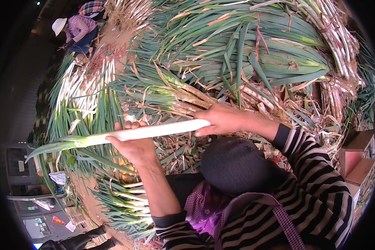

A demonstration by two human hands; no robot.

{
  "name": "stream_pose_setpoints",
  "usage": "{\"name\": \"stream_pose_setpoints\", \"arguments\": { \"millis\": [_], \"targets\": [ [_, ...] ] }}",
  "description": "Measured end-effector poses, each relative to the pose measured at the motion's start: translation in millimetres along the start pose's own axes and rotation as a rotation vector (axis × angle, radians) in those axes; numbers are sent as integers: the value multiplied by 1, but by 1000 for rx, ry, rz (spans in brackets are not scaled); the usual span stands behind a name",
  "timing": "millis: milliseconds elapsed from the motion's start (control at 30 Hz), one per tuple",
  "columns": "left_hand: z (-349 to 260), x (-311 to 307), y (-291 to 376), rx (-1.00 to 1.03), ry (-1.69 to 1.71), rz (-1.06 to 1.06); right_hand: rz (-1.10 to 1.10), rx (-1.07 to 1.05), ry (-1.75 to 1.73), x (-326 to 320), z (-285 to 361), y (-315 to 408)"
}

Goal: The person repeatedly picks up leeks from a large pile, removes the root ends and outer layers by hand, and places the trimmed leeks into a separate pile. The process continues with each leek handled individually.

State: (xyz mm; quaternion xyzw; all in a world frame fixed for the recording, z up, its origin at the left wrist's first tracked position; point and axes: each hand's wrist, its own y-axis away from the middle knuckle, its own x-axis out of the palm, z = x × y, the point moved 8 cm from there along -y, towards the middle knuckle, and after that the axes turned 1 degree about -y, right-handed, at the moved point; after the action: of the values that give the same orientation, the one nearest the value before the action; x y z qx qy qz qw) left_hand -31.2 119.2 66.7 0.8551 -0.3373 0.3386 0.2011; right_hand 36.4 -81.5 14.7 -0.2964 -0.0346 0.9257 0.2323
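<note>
A long peeled green onion [162,130] lies slanted across both hands, its white stalk to the right and its green leaves hanging down at the left. My left hand [134,148] supports the stalk near the leaves, palm up, with the thumb in front and the fingertips behind. At the stalk's right end, my right hand [222,120] grips it between thumb and fingers; the tip is partly hidden there. Just beyond my hands lie unpeeled green onions [190,97] with brown, soiled stalks.
Large tied bundles of green onions [237,53] lie beyond. White-stalked onions [81,87] lie at left, more [131,203] below. Husk litter [178,153] covers the ground before me. A seated person [78,31] is upper left, dark-trousered legs [84,239] lower left, a wooden stool [357,156] right.
</note>
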Motion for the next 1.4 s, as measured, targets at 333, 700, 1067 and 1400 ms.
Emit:
{"name": "stream_pose_setpoints", "arguments": {
  "millis": [333, 700, 1067, 1400],
  "targets": [
    [-206, -259, -49, 172, -438, -480, 7, 269, -124, 72, -131, -11],
    [-147, -393, 73, -61, -2265, -397, -60, 525, 670, 72, -212, -70],
    [98, 3, -18, -404, -504, 558, -386, 291, 485, -18, -22, 76],
    [129, 89, 27, -314, -151, 259, -574, 92, 61, -69, 15, 32]
  ]
}}
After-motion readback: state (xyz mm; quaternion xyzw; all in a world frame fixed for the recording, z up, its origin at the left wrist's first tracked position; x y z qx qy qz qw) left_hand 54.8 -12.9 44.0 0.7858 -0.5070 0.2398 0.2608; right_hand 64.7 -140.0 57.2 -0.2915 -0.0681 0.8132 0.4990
